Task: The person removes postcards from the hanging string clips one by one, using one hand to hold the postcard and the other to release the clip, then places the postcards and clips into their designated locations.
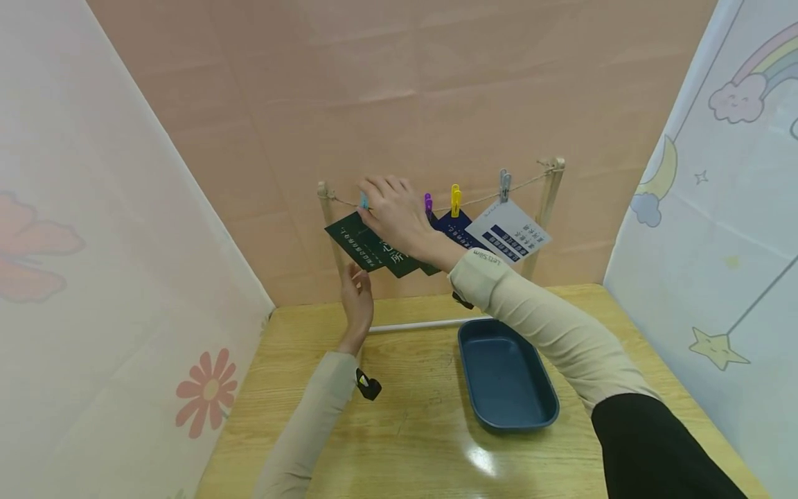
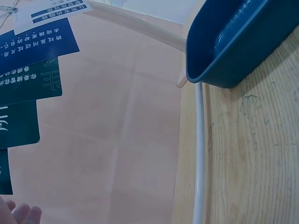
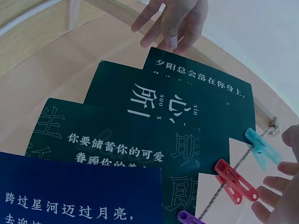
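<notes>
Green cards [image 3: 140,98] with white lettering hang overlapping from a twine line [image 3: 212,200]. My right hand [image 1: 399,215] is at the line, fingers spread beside a light-blue clothespin [image 3: 261,148] and a red clothespin [image 3: 236,181], pinching neither. Both clothespins are clipped on the twine. Below the leftmost green card [image 1: 355,241], my left hand [image 1: 357,301] is raised with loosely bent fingers near its lower corner. Whether its fingertips touch the card, I cannot tell. In the head view, my right hand covers the red clothespin and parts of the cards.
Farther right hang a navy card [image 1: 458,227] under a yellow clothespin [image 1: 456,201] and a white card [image 1: 508,232] under a grey one [image 1: 505,186]. Wooden posts [image 1: 551,190] hold the line. A blue tray [image 1: 508,424] sits on the wooden table [image 1: 411,443], near a white rod [image 1: 418,325].
</notes>
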`<control>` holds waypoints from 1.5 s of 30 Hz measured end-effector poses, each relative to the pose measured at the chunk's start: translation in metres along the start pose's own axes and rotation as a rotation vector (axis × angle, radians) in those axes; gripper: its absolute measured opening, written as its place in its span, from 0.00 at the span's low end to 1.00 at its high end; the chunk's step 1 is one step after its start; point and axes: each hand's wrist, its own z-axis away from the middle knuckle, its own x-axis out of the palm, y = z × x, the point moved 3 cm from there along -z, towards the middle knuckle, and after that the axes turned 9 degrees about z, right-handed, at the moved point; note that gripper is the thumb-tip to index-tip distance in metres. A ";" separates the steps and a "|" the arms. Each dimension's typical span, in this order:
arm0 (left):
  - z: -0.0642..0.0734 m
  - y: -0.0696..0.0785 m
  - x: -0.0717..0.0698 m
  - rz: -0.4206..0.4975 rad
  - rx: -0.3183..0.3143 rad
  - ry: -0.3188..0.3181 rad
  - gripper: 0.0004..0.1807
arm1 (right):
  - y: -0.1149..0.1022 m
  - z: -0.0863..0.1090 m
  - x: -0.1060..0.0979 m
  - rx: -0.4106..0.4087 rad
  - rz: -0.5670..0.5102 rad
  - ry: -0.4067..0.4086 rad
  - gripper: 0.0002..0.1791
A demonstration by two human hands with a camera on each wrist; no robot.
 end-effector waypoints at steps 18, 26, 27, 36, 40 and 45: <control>-0.005 0.010 0.007 0.040 0.013 0.011 0.22 | 0.003 -0.007 0.004 0.074 -0.033 -0.069 0.23; -0.008 0.012 0.007 0.015 0.109 0.048 0.17 | 0.003 -0.012 0.002 0.128 -0.047 -0.155 0.23; -0.008 0.012 0.007 0.010 0.120 0.051 0.16 | 0.003 -0.013 0.002 0.133 -0.046 -0.164 0.23; -0.005 0.013 0.005 -0.001 0.121 0.078 0.10 | 0.003 -0.018 0.004 0.189 -0.205 -0.201 0.23; -0.005 0.014 0.005 0.010 0.124 0.087 0.09 | 0.002 -0.020 0.004 0.261 -0.372 -0.215 0.21; -0.007 0.016 0.004 0.002 0.129 0.102 0.08 | 0.002 -0.020 0.004 0.322 -0.506 -0.226 0.20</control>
